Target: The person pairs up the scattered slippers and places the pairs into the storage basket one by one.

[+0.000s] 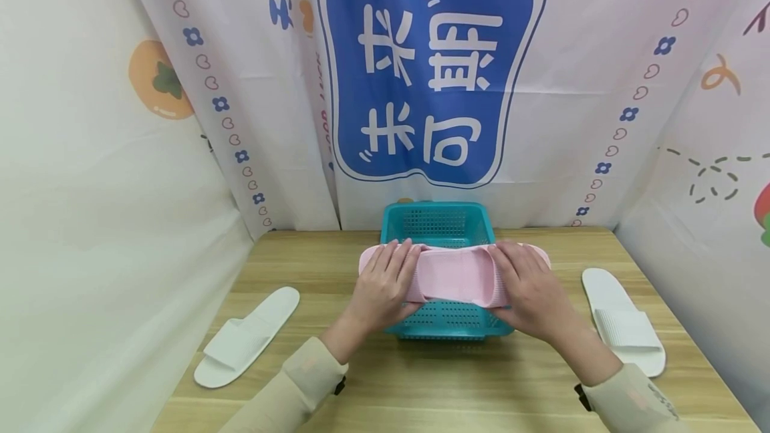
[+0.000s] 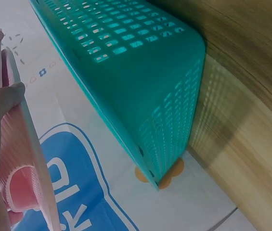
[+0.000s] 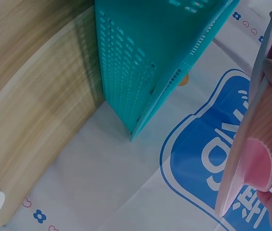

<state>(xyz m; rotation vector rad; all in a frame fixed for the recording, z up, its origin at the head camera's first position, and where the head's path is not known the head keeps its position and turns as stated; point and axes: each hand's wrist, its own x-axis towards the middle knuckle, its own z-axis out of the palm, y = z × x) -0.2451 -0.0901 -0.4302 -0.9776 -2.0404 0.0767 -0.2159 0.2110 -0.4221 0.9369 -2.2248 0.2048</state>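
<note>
Centrally, pink slippers [image 1: 454, 276] clamped btwn left hand [image 1: 385, 286] & right hand [image 1: 529, 289], over teal basket [image 1: 442, 222], mid-frame.

The basket [image 1: 442, 222] looks like hard teal plastic, smooth and faintly glossy, its walls and floor pierced with rows of small slots. The pink slipper [image 1: 454, 276] seems soft foam or rubbery plastic, matt, with fine ribbing across its strap and sole; both hands grip it. The two white slippers [image 1: 246, 346] [image 1: 625, 329] look like thin matt cloth, the right one with a ribbed strap. The table [image 1: 421, 386] shows light wood grain with a smooth, low-sheen finish. The backdrop [image 1: 601, 85] is thin printed cloth, matt and softly creased. The sleeves [image 1: 301, 386] look like plain matt fabric.
</note>
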